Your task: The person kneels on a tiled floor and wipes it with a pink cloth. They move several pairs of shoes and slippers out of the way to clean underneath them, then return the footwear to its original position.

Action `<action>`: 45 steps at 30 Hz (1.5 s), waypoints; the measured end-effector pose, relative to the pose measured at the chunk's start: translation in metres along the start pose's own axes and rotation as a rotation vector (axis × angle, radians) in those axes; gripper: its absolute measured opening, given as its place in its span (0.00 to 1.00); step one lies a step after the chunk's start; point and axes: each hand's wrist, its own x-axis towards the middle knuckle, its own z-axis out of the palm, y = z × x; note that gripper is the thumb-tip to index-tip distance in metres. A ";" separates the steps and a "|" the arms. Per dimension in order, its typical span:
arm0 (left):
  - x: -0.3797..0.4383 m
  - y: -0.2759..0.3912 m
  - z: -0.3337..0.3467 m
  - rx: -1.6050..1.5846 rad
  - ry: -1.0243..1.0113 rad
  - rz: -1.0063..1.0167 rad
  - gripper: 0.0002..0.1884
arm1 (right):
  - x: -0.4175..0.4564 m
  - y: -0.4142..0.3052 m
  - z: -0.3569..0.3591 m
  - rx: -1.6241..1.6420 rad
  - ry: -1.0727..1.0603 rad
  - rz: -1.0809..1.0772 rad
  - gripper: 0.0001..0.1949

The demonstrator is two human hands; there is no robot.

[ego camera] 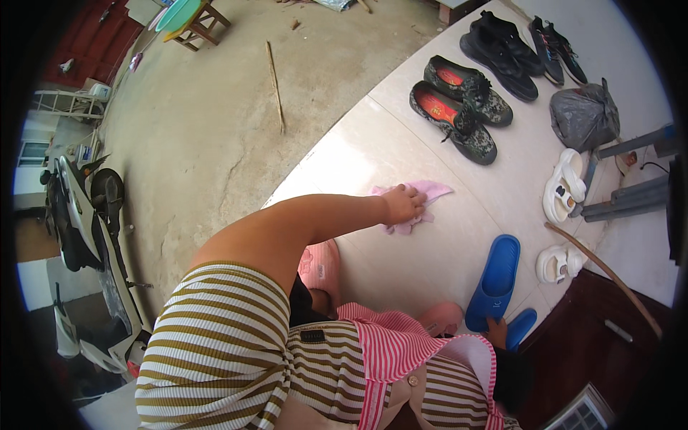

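Observation:
My left hand (404, 204) presses a crumpled pink cloth (438, 189) flat against the pale tiled floor (392, 258), its fingers over the cloth. Low on the right, my right hand (497, 331) has its fingers at the toe end of a blue slipper (497, 274); most of that hand and its arm are hidden. A second blue slipper (521, 328) lies just beside it. Camouflage shoes (467, 129) with red insoles stand beyond the cloth. Pink slippers (325, 269) show beneath my body, partly hidden by my arm and a pink-striped apron (398, 344).
Black shoes (500, 59), dark sneakers (556, 51) and a grey plastic bag (585, 115) line the wall. White sandals (563, 188), metal legs (623, 203) and a curved stick (607, 274) lie at right. Left are a concrete yard (215, 134), a scooter (102, 252) and a wooden stool (199, 27).

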 end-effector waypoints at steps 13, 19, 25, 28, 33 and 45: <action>-0.091 -0.164 0.016 0.141 0.008 -0.668 0.19 | -0.057 0.000 0.003 0.157 0.139 -0.071 0.17; -0.051 -0.114 0.005 -0.325 -0.078 -0.699 0.20 | -0.075 -0.036 -0.006 0.269 0.204 0.326 0.22; 0.004 -0.019 -0.016 0.034 -0.057 -0.229 0.28 | -0.151 -0.078 0.001 0.209 0.237 0.337 0.19; 0.018 0.006 -0.018 0.047 -0.075 -0.142 0.30 | -0.172 -0.069 0.009 0.228 0.214 0.413 0.17; 0.023 0.009 -0.022 0.018 -0.122 -0.143 0.32 | -0.170 -0.043 0.014 0.221 0.141 0.519 0.13; 0.026 0.009 -0.012 0.129 -0.184 -0.170 0.31 | 0.010 -0.104 -0.129 0.205 0.440 0.012 0.07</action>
